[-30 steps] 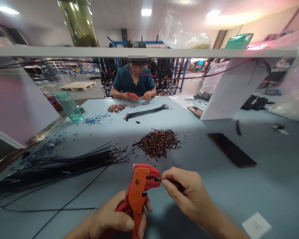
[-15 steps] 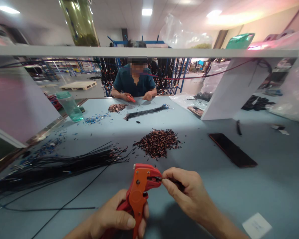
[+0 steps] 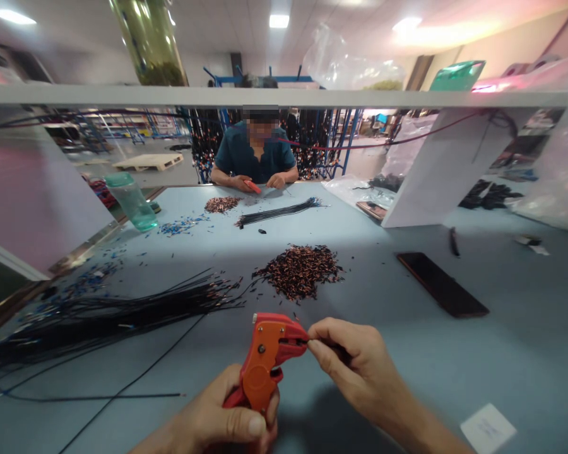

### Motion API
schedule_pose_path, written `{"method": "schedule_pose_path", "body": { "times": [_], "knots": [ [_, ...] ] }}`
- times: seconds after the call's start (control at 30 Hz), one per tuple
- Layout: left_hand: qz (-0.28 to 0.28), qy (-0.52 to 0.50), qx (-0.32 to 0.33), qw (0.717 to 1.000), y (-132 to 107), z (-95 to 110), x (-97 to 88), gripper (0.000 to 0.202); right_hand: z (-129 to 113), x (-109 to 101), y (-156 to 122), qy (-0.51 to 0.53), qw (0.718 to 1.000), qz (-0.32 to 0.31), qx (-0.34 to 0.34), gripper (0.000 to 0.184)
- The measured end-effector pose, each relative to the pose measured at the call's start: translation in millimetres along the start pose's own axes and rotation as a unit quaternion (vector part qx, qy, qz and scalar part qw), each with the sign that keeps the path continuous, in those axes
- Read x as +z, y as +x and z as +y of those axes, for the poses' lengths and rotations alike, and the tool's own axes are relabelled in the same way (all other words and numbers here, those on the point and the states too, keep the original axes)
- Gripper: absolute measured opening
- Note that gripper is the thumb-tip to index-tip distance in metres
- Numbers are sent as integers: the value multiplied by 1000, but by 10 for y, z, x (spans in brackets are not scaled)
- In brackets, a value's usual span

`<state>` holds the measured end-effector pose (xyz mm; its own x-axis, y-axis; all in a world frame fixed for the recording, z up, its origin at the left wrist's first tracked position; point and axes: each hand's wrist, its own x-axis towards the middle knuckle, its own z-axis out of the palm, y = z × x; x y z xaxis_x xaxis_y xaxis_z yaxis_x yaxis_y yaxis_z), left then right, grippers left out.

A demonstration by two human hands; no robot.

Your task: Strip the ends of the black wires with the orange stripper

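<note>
Wrapped around the handles of a red and orange wire stripper [image 3: 260, 372] is my left hand [image 3: 230, 413]. Its jaws point right, toward my right hand [image 3: 355, 359], whose thumb and forefinger pinch a thin black wire [image 3: 307, 342] at the jaw tip. Most of that wire is hidden by my fingers. Beyond the tool lies a heap of short black and copper offcuts [image 3: 303, 271]. On the left a bundle of long black wires [image 3: 137, 312] rests on the table, and a single wire [image 3: 123, 396] lies in front of it.
Across the table a person [image 3: 255, 154] holds a red tool beside a second wire bundle [image 3: 279, 212]. A phone [image 3: 442, 284] lies at right, with a white paper [image 3: 488, 429] nearer me. A green bottle [image 3: 131, 202] stands left; a shelf [image 3: 284, 98] spans above.
My left hand has squeezed the stripper's handles and its jaws have closed at the wire. My right hand stays nearly still. The person opposite has shifted their hands slightly.
</note>
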<state>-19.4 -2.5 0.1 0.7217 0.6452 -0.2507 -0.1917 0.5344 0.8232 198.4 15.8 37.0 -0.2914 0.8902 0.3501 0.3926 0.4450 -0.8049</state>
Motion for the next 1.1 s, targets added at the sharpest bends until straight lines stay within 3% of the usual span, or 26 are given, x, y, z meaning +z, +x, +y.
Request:
{"method": "schedule_pose_path", "body": {
  "times": [0.43, 0.73, 1.1],
  "knots": [
    [22, -8, 20, 1000, 7, -62, 59, 35, -20, 26, -9, 9, 1000, 4, 9, 20],
    [47, 72, 22, 996, -12, -77, 47, 40, -29, 103, -73, -4, 999, 49, -7, 21],
    [47, 144, 43, 988, -47, 34, 114, 47, -46, 106, -74, 31, 998, 48, -1, 21]
  ]
}}
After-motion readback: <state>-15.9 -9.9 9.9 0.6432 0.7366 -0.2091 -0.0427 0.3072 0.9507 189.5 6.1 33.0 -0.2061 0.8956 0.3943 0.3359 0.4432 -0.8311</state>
